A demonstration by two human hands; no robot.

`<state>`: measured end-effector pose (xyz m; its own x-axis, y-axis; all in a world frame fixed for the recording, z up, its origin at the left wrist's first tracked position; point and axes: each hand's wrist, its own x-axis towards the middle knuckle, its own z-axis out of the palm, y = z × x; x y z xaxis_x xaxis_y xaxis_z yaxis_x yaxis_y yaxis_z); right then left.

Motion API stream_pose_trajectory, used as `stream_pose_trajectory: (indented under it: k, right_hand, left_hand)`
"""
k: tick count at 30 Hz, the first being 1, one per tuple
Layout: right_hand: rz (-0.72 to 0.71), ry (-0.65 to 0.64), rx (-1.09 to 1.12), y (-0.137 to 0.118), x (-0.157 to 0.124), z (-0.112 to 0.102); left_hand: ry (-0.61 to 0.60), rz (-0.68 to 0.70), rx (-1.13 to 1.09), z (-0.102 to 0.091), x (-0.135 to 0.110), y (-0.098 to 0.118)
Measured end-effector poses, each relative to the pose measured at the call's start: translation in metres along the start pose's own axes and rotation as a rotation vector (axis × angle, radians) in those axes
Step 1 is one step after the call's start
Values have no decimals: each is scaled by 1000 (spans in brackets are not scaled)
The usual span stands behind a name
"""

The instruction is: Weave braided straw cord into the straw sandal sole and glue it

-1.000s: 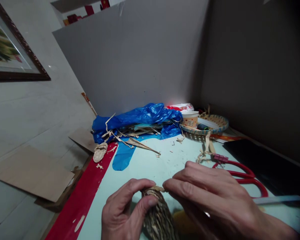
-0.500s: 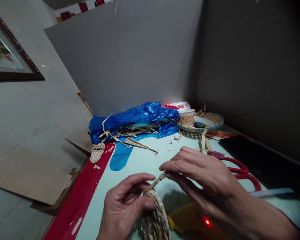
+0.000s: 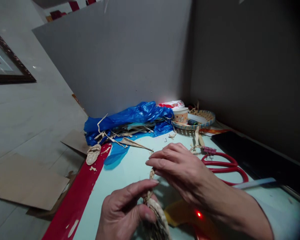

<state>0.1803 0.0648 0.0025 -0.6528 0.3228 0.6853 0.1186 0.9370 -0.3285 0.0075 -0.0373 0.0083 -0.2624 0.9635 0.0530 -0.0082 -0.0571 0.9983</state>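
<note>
My left hand is closed, thumb and fingers gripping the top end of a woven straw piece with a thick plaited edge. The lower part of that piece runs out of the bottom of the picture. From its top rises a short braided straw strand, pinched at its upper end by the fingertips of my right hand. The right palm faces down, and the strand's tip is hidden under the fingers. A yellowish item lies on the table below the right wrist, partly covered.
Red-handled scissors lie right of my right hand, near a black flat object. At the back are a blue plastic bag with dry straw, a paper cup and a shallow basket. A small woven oval sits at the left edge.
My right hand has moved left, and the braided strand now stands nearly upright instead of slanting right. The woven piece has turned slightly. The whole view has shifted a little.
</note>
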Motion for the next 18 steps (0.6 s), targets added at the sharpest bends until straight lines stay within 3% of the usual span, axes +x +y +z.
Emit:
stream_pose_trajectory:
  k: [5,9,13,18]
  right_hand:
    - [32,13,-123,-11,-2,-13]
    - [97,115,-345,-28,-34,-35]
    - [384,-225,-398,-41,-88,-33]
    - [589,-315,-421,-54,-114,-14]
  left_hand:
    - [71,57,89,-1,2,-1]
    - [127,88,183,-12,9,-3]
    - [212,176,242,-21,15,-5]
    - [270,181,211,-15,17,-1]
